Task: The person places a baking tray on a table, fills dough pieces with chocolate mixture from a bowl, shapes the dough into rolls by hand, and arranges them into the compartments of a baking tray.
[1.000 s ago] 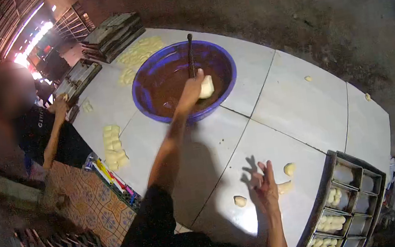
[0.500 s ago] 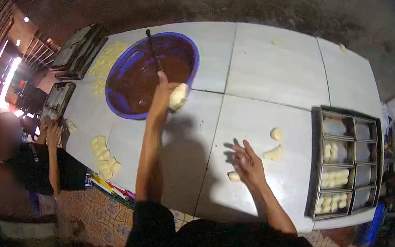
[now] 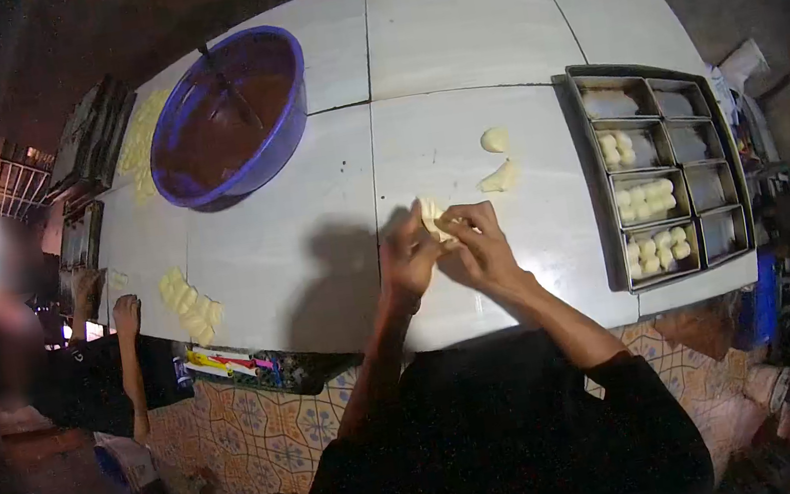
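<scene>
Above the white tiled table, my left hand [image 3: 407,260] has its fingers wrapped round a pale dough piece [image 3: 430,218]. My right hand [image 3: 480,240] pinches the same dough from the right side. Part of the dough is hidden by the fingers. Beyond my hands lie a round dough piece [image 3: 494,140] and a flatter, torn-looking one [image 3: 498,177]. At the upper left stands a purple basin [image 3: 284,141] with brown filling and a dark-handled utensil leaning in it.
A metal tray of moulds [image 3: 599,188] at the right holds dough balls in several compartments. Dough pieces [image 3: 189,304] lie at the left table edge. A co-worker [image 3: 80,377] is at the far left, near stacked tins [image 3: 87,139]. Small scraps lie at the far edge.
My left hand has come back from the basin with the dough, and my right hand has closed on it too. The utensil is left in the basin. The view has turned right.
</scene>
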A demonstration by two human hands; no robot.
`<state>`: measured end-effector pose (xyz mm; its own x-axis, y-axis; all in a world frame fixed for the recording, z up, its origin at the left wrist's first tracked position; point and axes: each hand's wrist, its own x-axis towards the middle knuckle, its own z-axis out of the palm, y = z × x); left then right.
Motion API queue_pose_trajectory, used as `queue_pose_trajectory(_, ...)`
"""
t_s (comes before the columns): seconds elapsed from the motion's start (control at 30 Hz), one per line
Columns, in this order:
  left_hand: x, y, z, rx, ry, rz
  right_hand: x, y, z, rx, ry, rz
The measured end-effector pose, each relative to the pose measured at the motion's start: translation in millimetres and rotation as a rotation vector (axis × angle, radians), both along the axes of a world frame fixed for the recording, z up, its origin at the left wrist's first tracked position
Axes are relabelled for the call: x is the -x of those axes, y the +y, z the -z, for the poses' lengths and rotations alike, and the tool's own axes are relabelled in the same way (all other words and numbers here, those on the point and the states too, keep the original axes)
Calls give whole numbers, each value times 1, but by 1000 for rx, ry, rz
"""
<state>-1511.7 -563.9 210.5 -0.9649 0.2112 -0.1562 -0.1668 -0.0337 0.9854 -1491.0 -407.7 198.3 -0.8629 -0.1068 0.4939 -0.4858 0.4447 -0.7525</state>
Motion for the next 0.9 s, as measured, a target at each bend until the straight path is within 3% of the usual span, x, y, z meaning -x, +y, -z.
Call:
queue_pose_trajectory(0.03,-10,6,-3,90,233,-12,-2,4,-5,96,-19,-10)
queue_pose_trajectory(0.07,-10,8,0,104,265,5,-2,6,-8,193,-37,-22)
queue_pose_trajectory(0.13,-14,9,5,139,314,41,-5,3,-7,721,-248,38)
queue_pose_trajectory(0.17,-21,12,-3,94,42,26,-5,9,-6,639,-283,32)
queue_pose_trajectory(0.27,-28,15,-4,-40,72,-2,-17,9,-15,350,-193,-25)
queue_pose_trajectory(0.3,-29,15,1,-2,-139,-33,-23,6,-18,245,-134,-56)
queue_pose_trajectory(0.33,-32,16,4,-38,-174,-46,-28,8,-12,268,-211,-106)
queue_pose_trajectory(0.4,-38,18,11,-115,-244,-87,-30,14,-8,266,-611,-86)
queue_pose_trajectory(0.5,-45,14,43,103,188,-69,-34,6,6,418,-624,-11)
queue_pose_trajectory(0.53,-47,12,41,130,257,-54,-34,2,-4,352,-542,-3)
queue_pose_trajectory(0.6,-51,7,33,136,323,-24,-27,8,26,371,-660,-175)
queue_pose_trajectory(0.67,-52,-2,21,145,388,-52,-17,18,-10,513,-1184,-641)
queue_pose_trajectory(0.7,-50,-6,21,178,454,-99,-16,14,-12,470,-1254,-661)
queue_pose_trajectory(0.77,-50,-14,28,230,565,-267,-4,3,11,384,-776,-532)
queue_pose_trajectory(0.83,-47,-12,34,-77,319,-481,18,-6,14,271,-630,-192)
queue_pose_trajectory(0.87,-42,-12,38,-82,163,-457,31,-11,24,363,-652,-88)
queue_pose_trajectory(0.9,-36,-14,45,-86,8,-433,40,-10,35,295,-639,-136)
